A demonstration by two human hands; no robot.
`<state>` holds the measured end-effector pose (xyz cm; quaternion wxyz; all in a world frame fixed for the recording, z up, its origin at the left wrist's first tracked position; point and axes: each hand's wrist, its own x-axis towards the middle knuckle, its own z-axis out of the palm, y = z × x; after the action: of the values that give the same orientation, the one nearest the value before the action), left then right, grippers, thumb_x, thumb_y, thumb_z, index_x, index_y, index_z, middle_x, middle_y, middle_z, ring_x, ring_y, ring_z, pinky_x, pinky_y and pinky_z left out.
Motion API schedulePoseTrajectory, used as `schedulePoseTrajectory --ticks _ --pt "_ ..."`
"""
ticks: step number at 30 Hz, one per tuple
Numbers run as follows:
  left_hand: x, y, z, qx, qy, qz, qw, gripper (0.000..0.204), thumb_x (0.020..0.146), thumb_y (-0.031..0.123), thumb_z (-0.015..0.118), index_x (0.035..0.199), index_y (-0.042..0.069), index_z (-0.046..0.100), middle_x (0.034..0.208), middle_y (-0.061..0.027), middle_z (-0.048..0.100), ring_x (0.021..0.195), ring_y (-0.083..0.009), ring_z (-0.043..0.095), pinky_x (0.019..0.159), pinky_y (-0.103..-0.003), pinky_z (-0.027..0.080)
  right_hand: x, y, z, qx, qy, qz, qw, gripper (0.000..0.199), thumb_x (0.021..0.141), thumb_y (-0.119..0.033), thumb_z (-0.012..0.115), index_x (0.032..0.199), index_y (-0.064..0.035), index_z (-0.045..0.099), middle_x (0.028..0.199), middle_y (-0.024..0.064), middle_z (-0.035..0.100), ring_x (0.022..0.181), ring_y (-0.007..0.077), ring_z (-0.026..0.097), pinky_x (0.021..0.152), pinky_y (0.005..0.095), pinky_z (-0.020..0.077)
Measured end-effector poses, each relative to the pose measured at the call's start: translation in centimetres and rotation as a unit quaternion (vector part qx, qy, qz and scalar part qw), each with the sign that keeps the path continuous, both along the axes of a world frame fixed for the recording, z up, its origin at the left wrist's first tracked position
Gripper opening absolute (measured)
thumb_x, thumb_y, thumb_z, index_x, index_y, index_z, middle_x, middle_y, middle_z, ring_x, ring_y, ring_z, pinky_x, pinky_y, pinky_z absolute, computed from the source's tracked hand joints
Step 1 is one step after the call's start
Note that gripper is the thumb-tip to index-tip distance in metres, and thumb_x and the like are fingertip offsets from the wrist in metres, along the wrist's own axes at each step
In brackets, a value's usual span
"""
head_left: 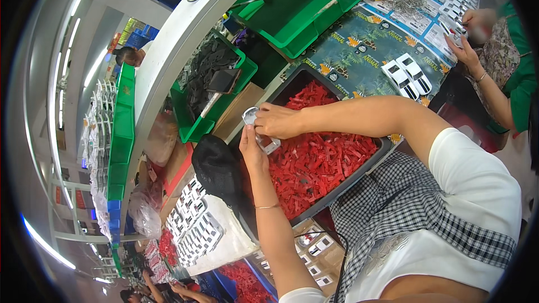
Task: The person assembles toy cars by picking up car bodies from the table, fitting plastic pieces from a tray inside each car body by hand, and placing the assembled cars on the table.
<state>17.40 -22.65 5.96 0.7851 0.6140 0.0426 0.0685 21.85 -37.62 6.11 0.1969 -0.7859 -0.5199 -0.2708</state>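
Both my hands hold a white toy car body [268, 143] above a dark bin [343, 187] heaped with small red plastic parts [320, 163]. My left hand [254, 148] grips the car body from its near left side, with fingers pointing up along it. Across the top comes my right hand [279, 121], its fingers bent and pressed against the piece. Whether the right fingers also pinch a small part cannot be made out. A black cloth-like item [216, 165] sits just left of my left wrist.
Rows of white car bodies [193, 227] lie at the lower left. Beyond the bin stand a green tray [303, 33] and a green crate [196, 129] of dark parts, with a phone-like object [223, 81] on it. More white cars [407, 76] sit before a co-worker's hands [466, 50].
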Motion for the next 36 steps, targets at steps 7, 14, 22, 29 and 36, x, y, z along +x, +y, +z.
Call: schedulePoseTrajectory --ticks 7,14,22,29,36 --pt "-0.3 -0.9 -0.1 -0.018 0.01 -0.011 1.0 0.03 0.095 0.024 0.052 0.114 0.001 0.056 0.101 -0.0049 0.063 0.089 -0.0141 0.06 0.077 -0.027 0.049 -0.6 -0.1 -0.1 0.04 0.026 -0.028 0.998 0.021 0.066 -0.01 0.066 0.085 -0.0039 0.064 0.091 0.0078 0.061 0.097 0.0258 0.052 0.089 0.0418 0.0356" --pt "-0.2 -0.9 0.1 -0.081 -0.022 0.008 0.996 0.033 0.098 0.028 0.044 0.118 0.002 0.052 0.108 -0.0066 0.06 0.095 -0.016 0.059 0.083 -0.031 0.049 -0.6 -0.1 0.8 0.118 -0.053 -0.077 0.989 0.012 0.068 -0.009 0.064 0.079 -0.0051 0.063 0.087 0.0069 0.055 0.091 0.0251 0.052 0.086 0.0404 0.0369" --pt "-0.6 -2.1 0.4 -0.074 -0.033 -0.007 0.997 0.037 0.1 0.028 0.04 0.124 0.002 0.047 0.118 -0.0072 0.056 0.108 -0.0174 0.054 0.094 -0.033 0.042 -0.4 -0.3 1.3 0.134 -0.085 -0.104 0.982 0.013 0.071 -0.012 0.057 0.08 -0.0038 0.062 0.088 0.0087 0.055 0.089 0.0246 0.051 0.087 0.0407 0.0369" --pt "-0.8 -2.4 0.9 -0.055 -0.059 0.001 0.997 0.035 0.101 0.025 0.036 0.124 0.001 0.047 0.119 -0.0081 0.054 0.106 -0.0173 0.054 0.091 -0.032 0.044 -0.8 -0.4 1.8 0.123 -0.132 -0.118 0.976 0.014 0.073 -0.013 0.057 0.083 -0.0044 0.061 0.087 0.0069 0.055 0.088 0.0224 0.052 0.088 0.0402 0.0375" --pt "-0.9 -2.6 1.0 -0.049 -0.066 0.006 0.997 0.035 0.101 0.026 0.035 0.124 0.001 0.046 0.118 -0.0083 0.054 0.107 -0.0165 0.053 0.092 -0.032 0.043 -1.0 -0.6 2.0 0.133 -0.137 -0.119 0.974 0.015 0.073 -0.013 0.057 0.084 -0.0048 0.062 0.088 0.0068 0.056 0.088 0.0224 0.053 0.088 0.0398 0.0375"
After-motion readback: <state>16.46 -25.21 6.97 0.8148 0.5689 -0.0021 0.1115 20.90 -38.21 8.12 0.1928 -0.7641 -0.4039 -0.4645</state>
